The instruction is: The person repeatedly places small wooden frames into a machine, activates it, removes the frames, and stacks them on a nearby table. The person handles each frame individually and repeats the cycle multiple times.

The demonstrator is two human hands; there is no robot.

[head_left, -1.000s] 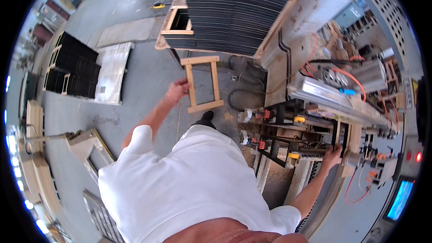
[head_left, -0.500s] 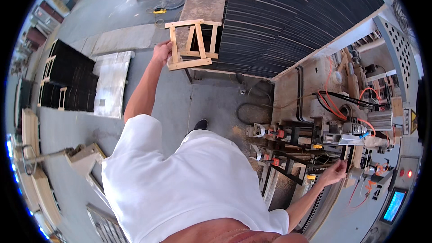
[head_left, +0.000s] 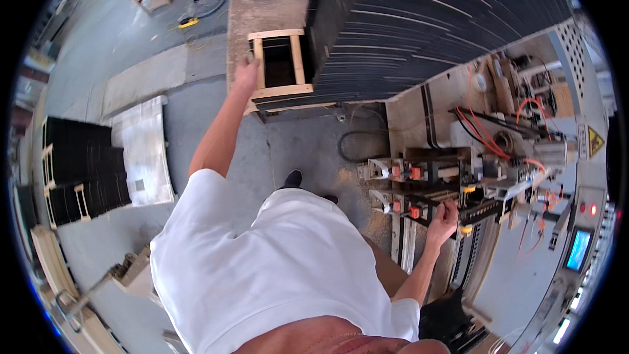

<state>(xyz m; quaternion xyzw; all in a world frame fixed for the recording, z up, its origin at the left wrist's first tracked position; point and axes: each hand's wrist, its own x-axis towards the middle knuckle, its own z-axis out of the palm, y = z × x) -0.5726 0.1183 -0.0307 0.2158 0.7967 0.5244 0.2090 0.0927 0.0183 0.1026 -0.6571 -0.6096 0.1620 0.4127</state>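
A pale wooden frame [head_left: 300, 59] of four slats lies on a dark-sided stack at the near end of a worn brown table. My left hand [head_left: 246, 73] is closed at the frame's left slat, its fingertips partly hidden. To the right, my right hand [head_left: 443, 221] is held over the clamping machine [head_left: 429, 190], its fingers pinched together beside a dark bar and the yellow knob [head_left: 466, 230]. Whatever is between those fingers is too small to make out.
A tall black stack of slatted pieces [head_left: 419, 26] rises beyond the machine. Orange and black hoses [head_left: 485, 134] run across its right side, near a control panel with a lit screen [head_left: 579, 250]. Another black stack [head_left: 85, 164] and a pale board [head_left: 141, 147] stand at the left.
My left hand has brought the wooden frame down onto the one below, squaring it up. My right hand has moved left along the machine, away from its right end. The view has shifted.
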